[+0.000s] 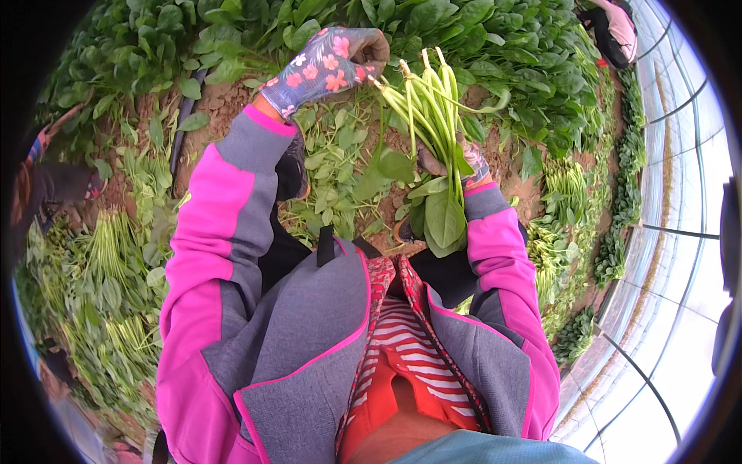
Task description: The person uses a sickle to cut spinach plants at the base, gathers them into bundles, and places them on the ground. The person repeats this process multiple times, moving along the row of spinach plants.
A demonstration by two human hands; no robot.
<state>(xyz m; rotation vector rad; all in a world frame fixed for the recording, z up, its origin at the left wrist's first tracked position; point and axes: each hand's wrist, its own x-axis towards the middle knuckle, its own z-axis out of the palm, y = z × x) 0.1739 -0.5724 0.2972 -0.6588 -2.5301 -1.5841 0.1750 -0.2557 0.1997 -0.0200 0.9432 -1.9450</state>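
Observation:
My right hand (449, 161), in a floral-patterned glove, is closed around a bunch of leafy greens (432, 110) that look like spinach. The pale root ends point up and away from me, and broad leaves hang down towards my lap. Stems and leaves hide part of this hand. My left hand (327, 69), in a grey glove with pink flowers, is at the left of the root ends. Its fingers are curled, with the tips against the end of one stem; whether they grip it is unclear. A blurred leaf (371, 180) hangs below, left of the bunch.
Dense growing greens (464, 29) stand ahead. Loose leaves (336, 151) litter the soil between my feet. Harvested bunches (113, 249) lie at left, with more piled greens (562, 191) at right. Another person's arm (58, 124) shows at left; another person (617, 32) is at upper right, near plastic sheeting (684, 174).

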